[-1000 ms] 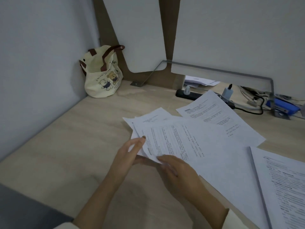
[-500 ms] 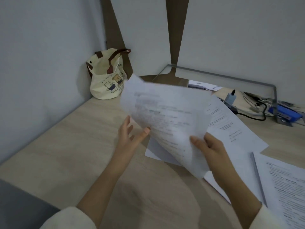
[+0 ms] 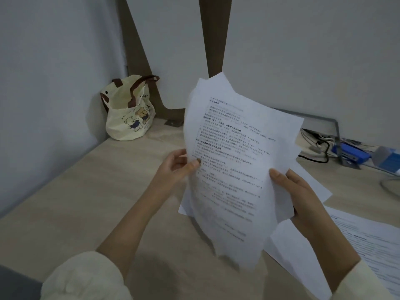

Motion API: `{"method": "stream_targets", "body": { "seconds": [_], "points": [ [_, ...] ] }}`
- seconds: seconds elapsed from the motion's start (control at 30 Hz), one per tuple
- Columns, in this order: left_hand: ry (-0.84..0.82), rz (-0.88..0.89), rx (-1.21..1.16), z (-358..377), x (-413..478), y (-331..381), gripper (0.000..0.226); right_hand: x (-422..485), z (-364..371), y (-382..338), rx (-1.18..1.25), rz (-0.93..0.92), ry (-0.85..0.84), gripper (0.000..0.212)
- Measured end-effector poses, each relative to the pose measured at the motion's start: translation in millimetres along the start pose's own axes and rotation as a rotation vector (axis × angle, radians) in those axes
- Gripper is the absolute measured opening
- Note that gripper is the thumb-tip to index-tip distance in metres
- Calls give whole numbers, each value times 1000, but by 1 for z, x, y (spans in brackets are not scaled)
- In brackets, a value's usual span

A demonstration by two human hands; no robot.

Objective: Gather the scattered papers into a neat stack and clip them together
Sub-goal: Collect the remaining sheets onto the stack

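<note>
Holding the papers [image 3: 233, 148] clear of the desk [image 3: 86, 202]: left hand [image 3: 175, 167] and right hand [image 3: 298, 191] pinch opposite edges, thumbs in front, probably to square the sheets.

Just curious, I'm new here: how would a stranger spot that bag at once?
Follow the wooden desk to its far left corner, against the wall. There sits the cream tote bag; unlike the papers and cables elsewhere, it has brown handles and cartoon bears.
</note>
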State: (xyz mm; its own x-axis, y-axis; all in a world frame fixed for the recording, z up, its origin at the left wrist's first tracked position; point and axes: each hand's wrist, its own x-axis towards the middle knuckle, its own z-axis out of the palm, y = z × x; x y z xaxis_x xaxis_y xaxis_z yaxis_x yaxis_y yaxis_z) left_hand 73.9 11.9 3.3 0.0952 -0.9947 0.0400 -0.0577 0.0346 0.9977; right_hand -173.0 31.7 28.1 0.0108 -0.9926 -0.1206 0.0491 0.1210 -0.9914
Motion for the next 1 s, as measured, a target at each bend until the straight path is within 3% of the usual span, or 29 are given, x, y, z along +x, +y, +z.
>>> {"method": "stream_targets", "body": {
  "seconds": [0.2,0.37,0.53,0.67,0.77,0.9,1.0],
  "points": [
    [12,-10,3,-4,4,2,16,5,-7,0,16,27,99,29],
    [158,-66,-18,-19,0,-10,22,9,-9,-1,-11,-21,229,18],
    [311,-130,-25,-28,-10,-29,30,7,2,-24,-253,-387,424,26],
    [262,-30,-51,-26,-19,-34,56,-6,22,-41,-412,-651,365,23],
    [231,-34,-51,-25,-24,-38,51,-13,43,-33,-558,-719,269,26],
    [145,-130,-88,-22,-35,-51,38,-14,69,11,-787,-542,-41,32],
    [100,-185,-122,-20,-41,-59,30,-11,84,50,-701,-400,-150,24]
  ]
}}
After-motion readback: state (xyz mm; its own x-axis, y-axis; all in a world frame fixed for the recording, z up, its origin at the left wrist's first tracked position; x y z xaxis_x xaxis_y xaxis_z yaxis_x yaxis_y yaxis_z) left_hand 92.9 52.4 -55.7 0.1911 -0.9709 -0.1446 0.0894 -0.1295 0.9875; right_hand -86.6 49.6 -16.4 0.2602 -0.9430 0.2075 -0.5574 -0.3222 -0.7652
